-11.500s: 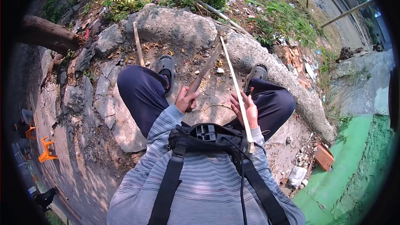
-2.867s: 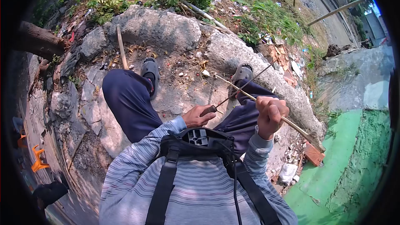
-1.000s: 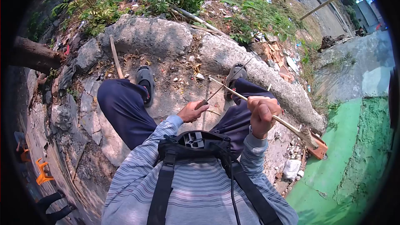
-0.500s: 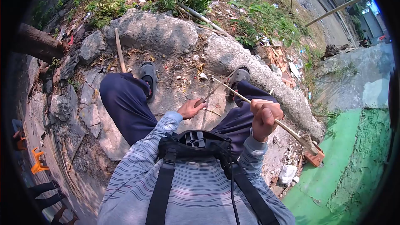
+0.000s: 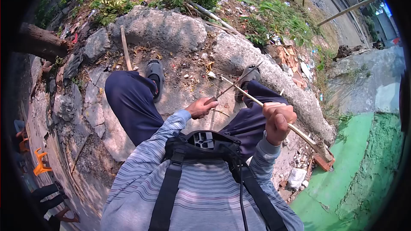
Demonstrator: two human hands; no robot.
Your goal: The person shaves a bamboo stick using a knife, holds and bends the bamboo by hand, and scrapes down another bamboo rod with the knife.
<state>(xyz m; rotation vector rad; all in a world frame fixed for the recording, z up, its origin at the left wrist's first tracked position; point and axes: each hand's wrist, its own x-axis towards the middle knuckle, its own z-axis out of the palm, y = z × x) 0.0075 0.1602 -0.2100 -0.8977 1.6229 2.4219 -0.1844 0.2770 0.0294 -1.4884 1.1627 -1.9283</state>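
My left hand point(image 5: 199, 108) is closed around the handle of a knife point(image 5: 249, 72) with a narrow dark blade, which points up and to the right. The blade crosses a long pale wooden stick point(image 5: 254, 99) near its far end; I cannot tell whether it is cutting in. My right hand point(image 5: 279, 122) grips that stick in a fist at about its middle. From there the stick slants down to the right, above a reddish brick-like piece point(image 5: 325, 161) on the ground. Both hands are between my knees, over the concrete ground.
A broken concrete ledge point(image 5: 162, 30) curves in front of my sandals point(image 5: 155, 77). Another stick point(image 5: 126, 48) leans on it. Green-painted ground point(image 5: 342, 158) lies to the right. At far left are an orange plastic chair point(image 5: 41, 161) and another person's legs point(image 5: 43, 191).
The knife has swung so that more of its blade shows beyond the stick, pointing up and right. My right hand and the stick have shifted slightly right.
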